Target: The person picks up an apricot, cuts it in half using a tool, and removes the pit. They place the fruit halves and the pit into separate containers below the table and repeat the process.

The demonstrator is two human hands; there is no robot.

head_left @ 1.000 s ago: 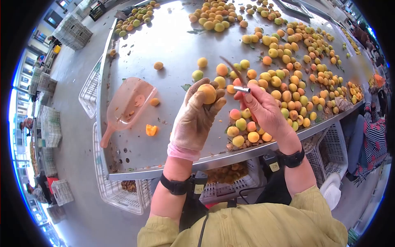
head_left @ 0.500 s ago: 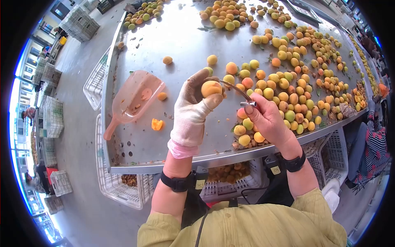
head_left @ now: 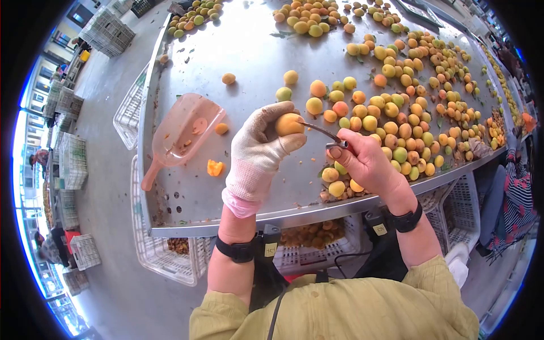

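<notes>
In a white knit glove with a pink cuff, my left hand [head_left: 258,147] grips an orange apricot [head_left: 289,124] between thumb and fingers. My bare right hand [head_left: 368,163] is closed around the metal handle of a thin curved knife [head_left: 320,131]. The blade's tip meets the right side of that fruit. Both hands are above a metal table [head_left: 294,190]. Many loose apricots [head_left: 391,129] lie beyond and to the right of the knife. Left of the glove are a translucent pink scoop [head_left: 184,133] and a torn orange piece of apricot [head_left: 215,168].
The table's raised front edge [head_left: 294,219] runs just before my body. Below it are white plastic crates, one [head_left: 357,252] with brown fruit pieces inside. Stacked crates [head_left: 110,33] stand on the floor at left. A person in striped clothing [head_left: 513,204] is at the right.
My left hand has shifted slightly left and turned the apricot. The blade, formerly curving over the fruit's top right, now points straight into its right side.
</notes>
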